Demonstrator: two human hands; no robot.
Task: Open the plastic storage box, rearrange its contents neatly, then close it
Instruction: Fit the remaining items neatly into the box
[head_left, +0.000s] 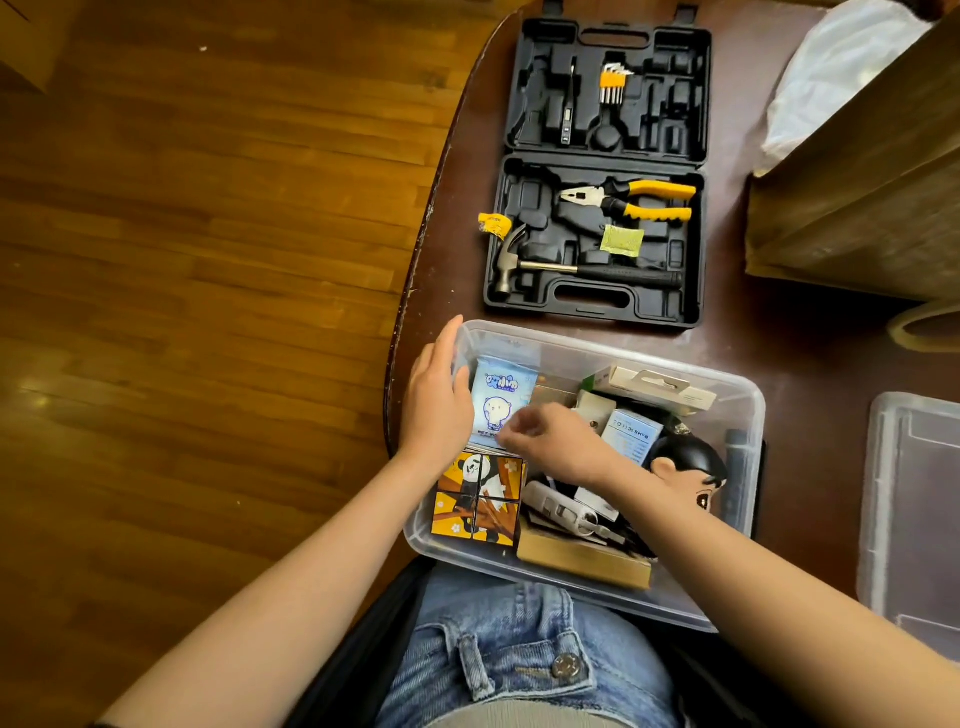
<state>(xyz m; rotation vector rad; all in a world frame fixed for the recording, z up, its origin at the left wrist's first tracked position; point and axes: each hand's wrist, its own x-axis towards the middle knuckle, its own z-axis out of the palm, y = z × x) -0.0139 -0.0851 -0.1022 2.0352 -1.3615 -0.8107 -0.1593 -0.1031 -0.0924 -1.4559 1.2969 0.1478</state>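
The dark brown bench (457, 171) carries everything, with wooden floor to the left of the left hand. Beyond both hands lies an open black tool case (597, 171) holding yellow-handled pliers (631, 200), a hammer (540, 265) and a set of hex keys (613, 83). A brown paper bag (857, 171) stands beyond and right of the right hand.

The clear plastic storage box (743, 410) sits open at the bench's near edge, directly under both hands; its clear lid (909, 499) lies off, right of the right hand.

Inside the box, near the right forearm, sits a doll head with black hair (685, 467). A plain cardboard box (582, 561) lies at the near wall beneath that forearm. A panda picture cube (475, 501) in orange rests just nearer than the left hand. Between the two hands stands a pale blue packet (498, 400) with a cartoon bear and the words "WET WI...", the rest hidden. A small blue-and-white box (631, 434) lies just right of the right hand; its print is too small to read.

The left hand (434, 402) is released, fingers straight against the box's left wall and the packet's edge. The right hand (550, 441) has fingers curled at the packet's lower corner; whether it pinches the packet cannot be told.
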